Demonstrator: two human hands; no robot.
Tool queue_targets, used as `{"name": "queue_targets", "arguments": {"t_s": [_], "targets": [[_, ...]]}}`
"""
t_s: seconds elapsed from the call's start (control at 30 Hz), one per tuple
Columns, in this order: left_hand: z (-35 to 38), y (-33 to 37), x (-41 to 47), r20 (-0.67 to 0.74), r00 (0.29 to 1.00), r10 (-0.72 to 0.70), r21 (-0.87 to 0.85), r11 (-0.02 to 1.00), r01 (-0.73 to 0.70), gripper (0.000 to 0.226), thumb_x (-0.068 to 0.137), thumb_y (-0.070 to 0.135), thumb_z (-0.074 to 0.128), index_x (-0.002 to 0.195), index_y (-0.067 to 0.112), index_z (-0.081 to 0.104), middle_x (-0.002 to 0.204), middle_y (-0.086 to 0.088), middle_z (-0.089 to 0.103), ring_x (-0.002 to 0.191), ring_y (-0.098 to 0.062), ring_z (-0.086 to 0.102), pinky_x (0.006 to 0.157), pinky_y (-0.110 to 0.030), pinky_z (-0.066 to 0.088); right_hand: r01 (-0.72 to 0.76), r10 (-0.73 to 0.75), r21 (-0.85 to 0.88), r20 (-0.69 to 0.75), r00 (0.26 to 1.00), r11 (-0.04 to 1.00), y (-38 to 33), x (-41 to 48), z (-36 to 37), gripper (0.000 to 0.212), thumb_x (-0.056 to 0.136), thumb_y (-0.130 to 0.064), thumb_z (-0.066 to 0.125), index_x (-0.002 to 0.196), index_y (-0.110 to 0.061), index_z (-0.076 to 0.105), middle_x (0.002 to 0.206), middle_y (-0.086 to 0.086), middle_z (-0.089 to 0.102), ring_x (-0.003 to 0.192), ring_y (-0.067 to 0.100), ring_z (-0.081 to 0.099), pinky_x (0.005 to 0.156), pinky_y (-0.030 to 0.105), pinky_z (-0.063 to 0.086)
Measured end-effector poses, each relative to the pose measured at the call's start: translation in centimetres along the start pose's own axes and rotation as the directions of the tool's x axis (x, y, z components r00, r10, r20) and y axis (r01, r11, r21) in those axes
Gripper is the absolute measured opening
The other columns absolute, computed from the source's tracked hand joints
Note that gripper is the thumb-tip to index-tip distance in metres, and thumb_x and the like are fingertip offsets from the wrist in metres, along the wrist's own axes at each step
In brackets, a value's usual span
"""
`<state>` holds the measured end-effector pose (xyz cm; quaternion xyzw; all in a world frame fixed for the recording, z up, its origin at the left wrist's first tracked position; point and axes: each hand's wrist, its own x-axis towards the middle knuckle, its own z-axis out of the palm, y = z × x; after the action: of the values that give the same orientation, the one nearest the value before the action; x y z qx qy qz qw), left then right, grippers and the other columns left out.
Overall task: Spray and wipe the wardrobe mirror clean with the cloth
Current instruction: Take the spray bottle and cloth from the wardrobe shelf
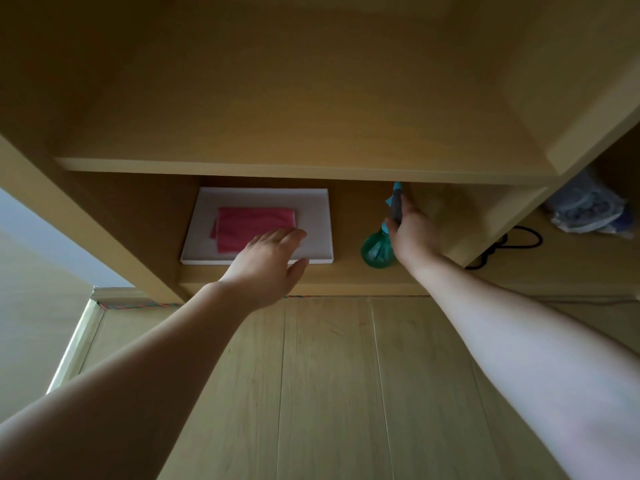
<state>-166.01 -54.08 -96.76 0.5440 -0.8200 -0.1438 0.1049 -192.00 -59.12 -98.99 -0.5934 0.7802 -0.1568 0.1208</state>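
A folded pink cloth point(254, 227) lies on a white tray point(317, 216) on the lowest shelf of a wooden wardrobe. My left hand point(268, 263) hovers flat over the tray's near edge, fingers apart, its fingertips at the cloth's near edge, holding nothing. To the right on the same shelf stands a green spray bottle point(375, 249) with a blue trigger head. My right hand point(414, 233) is closed around the bottle's neck below the trigger. No mirror is in view.
A shelf board point(304, 169) runs just above the tray and bottle, leaving a low gap. A side compartment at the right holds a bundled plastic bag point(588, 209) and a black cable point(512, 242). Wood-plank floor point(329, 393) lies below, with a skirting board point(74, 344) at the left.
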Motion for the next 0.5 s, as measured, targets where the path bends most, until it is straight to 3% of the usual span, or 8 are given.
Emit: {"name": "queue_targets", "arguments": {"t_s": [0.1,0.17,0.23,0.4,0.5], "targets": [[-0.1,0.1,0.1,-0.013,1.0,0.007,-0.005,1.0,-0.007,0.053,0.096,0.036,0.051,0.145,0.016,0.039,0.144,-0.005,0.048,0.133,-0.024,0.041,0.108,-0.037,0.032,-0.021,0.022,0.032,-0.031,0.999,0.999,0.3,-0.1,0.4,0.053,0.1,-0.021,0.048,0.15,-0.02,0.031,0.127,0.013,0.061,0.106,0.032,0.063,0.083,0.041,0.056],[-0.2,0.3,0.2,-0.023,1.0,0.009,-0.011,1.0,-0.01,0.053,0.096,0.035,0.051,0.144,0.016,0.04,0.143,-0.006,0.049,0.132,-0.025,0.042,0.107,-0.037,0.032,0.003,-0.001,0.068,-0.027,1.0,0.998,0.4,-0.5,0.5,0.05,0.099,-0.019,0.05,0.147,-0.023,0.037,0.125,0.011,0.062,0.104,0.03,0.064,0.076,0.033,0.054],[-0.2,0.6,0.3,-0.022,1.0,0.013,-0.018,1.0,-0.013,0.054,0.096,0.035,0.052,0.145,0.016,0.039,0.144,-0.005,0.048,0.132,-0.025,0.042,0.106,-0.036,0.033,0.056,-0.056,0.089,0.002,0.998,0.994,0.3,-1.3,0.3,0.045,0.098,-0.019,0.05,0.142,-0.027,0.042,0.119,0.008,0.065,0.099,0.027,0.065,0.07,0.029,0.049],[-0.4,1.4,0.6,-0.007,1.0,0.01,-0.053,0.999,-0.011,0.059,0.095,0.037,0.053,0.148,0.018,0.034,0.145,-0.004,0.046,0.129,-0.027,0.046,0.101,-0.038,0.04,0.206,-0.207,0.02,0.119,0.971,0.978,-0.7,-4.3,-1.1,0.043,0.098,-0.019,0.05,0.141,-0.026,0.045,0.112,0.007,0.069,0.092,0.026,0.066,0.075,0.041,0.057],[-0.6,1.9,0.8,-0.011,1.0,0.018,-0.061,0.998,-0.019,0.063,0.094,0.036,0.055,0.149,0.02,0.03,0.147,-0.005,0.044,0.129,-0.027,0.047,0.101,-0.038,0.04,0.347,-0.348,0.033,0.145,0.926,0.937,-1.4,-6.6,-1.4,0.043,0.098,-0.017,0.05,0.14,-0.021,0.049,0.115,0.008,0.068,0.096,0.026,0.065,0.072,0.033,0.052]]}}
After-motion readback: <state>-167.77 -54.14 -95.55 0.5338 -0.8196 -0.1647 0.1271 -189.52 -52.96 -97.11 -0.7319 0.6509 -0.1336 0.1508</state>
